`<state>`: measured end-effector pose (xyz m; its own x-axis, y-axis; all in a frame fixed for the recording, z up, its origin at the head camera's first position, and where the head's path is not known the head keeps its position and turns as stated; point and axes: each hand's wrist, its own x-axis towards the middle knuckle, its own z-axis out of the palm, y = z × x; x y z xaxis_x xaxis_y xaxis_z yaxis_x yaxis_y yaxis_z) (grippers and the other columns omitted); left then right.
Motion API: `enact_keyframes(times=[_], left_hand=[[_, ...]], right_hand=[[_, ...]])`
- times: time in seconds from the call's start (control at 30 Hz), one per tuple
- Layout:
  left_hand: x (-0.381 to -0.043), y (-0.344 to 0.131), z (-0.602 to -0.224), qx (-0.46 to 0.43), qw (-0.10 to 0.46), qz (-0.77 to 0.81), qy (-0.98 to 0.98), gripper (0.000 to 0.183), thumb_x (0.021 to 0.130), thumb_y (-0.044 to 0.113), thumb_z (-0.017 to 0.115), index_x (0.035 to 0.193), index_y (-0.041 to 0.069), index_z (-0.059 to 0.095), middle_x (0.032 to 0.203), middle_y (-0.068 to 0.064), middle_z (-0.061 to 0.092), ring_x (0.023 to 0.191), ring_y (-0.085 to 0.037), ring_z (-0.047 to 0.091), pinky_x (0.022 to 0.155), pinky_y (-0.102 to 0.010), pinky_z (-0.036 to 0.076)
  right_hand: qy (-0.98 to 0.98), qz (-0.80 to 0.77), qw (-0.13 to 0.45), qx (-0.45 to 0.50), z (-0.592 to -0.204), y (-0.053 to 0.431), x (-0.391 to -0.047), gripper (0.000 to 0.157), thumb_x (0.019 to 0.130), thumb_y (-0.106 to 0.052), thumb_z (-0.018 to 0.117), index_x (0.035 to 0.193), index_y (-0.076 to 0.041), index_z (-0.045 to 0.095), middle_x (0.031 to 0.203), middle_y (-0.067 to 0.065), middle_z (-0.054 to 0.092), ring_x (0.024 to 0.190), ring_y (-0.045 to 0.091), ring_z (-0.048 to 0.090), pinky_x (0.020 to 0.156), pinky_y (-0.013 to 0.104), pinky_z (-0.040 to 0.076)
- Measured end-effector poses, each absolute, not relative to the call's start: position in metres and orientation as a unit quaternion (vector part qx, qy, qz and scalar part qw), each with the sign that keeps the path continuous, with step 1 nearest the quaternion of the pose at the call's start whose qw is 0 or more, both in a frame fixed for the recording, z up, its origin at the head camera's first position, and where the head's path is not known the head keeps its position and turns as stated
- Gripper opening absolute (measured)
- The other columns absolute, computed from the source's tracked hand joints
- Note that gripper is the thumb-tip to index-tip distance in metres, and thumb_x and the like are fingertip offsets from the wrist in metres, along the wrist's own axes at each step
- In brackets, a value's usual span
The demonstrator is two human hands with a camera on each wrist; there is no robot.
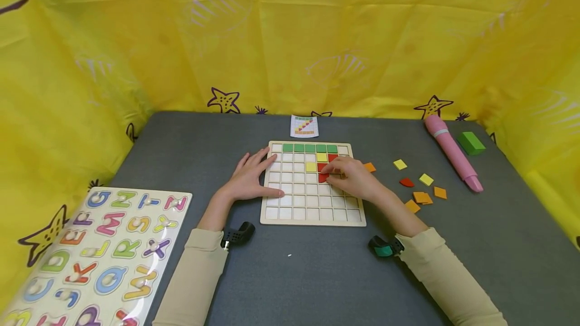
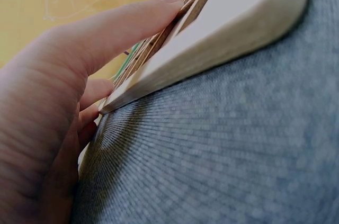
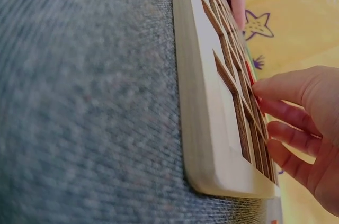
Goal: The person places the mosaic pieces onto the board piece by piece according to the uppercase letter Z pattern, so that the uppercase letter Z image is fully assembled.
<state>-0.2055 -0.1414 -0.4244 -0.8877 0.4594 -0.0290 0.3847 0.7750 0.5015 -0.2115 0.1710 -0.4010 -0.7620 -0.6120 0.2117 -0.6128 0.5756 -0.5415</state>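
A wooden grid board (image 1: 312,219) with white squares lies on the table. Green tiles (image 1: 310,148) line its top row. Yellow tiles (image 1: 310,166) and red tiles (image 1: 333,157) step down diagonally below them. My left hand (image 1: 248,177) rests on the board's left edge, fingers spread, thumb (image 2: 143,23) over the frame. Over the right half, my right hand (image 1: 351,177) pinches a red tile (image 1: 322,178) with a rounded side between thumb and forefinger, at the square under the other red ones. Its remaining fingers (image 3: 288,158) are bent loosely above the grid.
Behind the board lies a small pattern card (image 1: 304,127). Loose orange tiles (image 1: 440,192), yellow tiles (image 1: 426,179) and a red tile (image 1: 406,182) are scattered at right, near a pink marker-shaped stick (image 1: 454,155) and a green block (image 1: 471,143). A letter puzzle board (image 1: 174,245) lies at left.
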Motion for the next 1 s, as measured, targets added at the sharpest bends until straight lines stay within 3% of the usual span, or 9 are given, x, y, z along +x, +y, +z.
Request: enact_keyframes(times=[0.5, 0.8, 1.0], left_hand=[[-0.205, -0.141, -0.424, 0.218, 0.081, 0.250, 0.940, 0.105, 0.075, 0.062, 0.072, 0.156, 0.015, 0.025, 0.163, -0.009, 0.009, 0.149, -0.024, 0.007, 0.116, -0.048, -0.005], [-0.205, -0.141, -0.423, 0.218, 0.079, 0.250, 0.940, 0.105, 0.075, 0.062, 0.072, 0.156, 0.015, 0.025, 0.163, -0.009, 0.009, 0.149, -0.025, 0.008, 0.116, -0.048, -0.005], [-0.204, -0.140, -0.424, 0.217, 0.077, 0.254, 0.939, 0.105, 0.075, 0.061, 0.073, 0.156, 0.014, 0.026, 0.163, -0.009, 0.009, 0.149, -0.025, 0.008, 0.116, -0.048, -0.005]], right_hand=[[-0.884, 0.354, -0.013, 0.306, -0.401, 0.178, -0.209, 0.017, 0.088, -0.007, 0.071, 0.106, -0.006, 0.072, 0.097, 0.003, 0.069, 0.086, 0.019, 0.060, 0.075, 0.038, 0.051], [-0.894, 0.365, 0.001, 0.260, -0.401, 0.210, -0.199, 0.019, 0.087, -0.012, 0.074, 0.107, -0.010, 0.073, 0.090, -0.001, 0.066, 0.076, 0.017, 0.055, 0.064, 0.027, 0.045], [-0.897, 0.364, 0.024, 0.251, -0.403, 0.241, -0.191, 0.022, 0.088, -0.009, 0.073, 0.109, -0.007, 0.072, 0.097, 0.002, 0.068, 0.083, 0.017, 0.059, 0.070, 0.028, 0.051]])
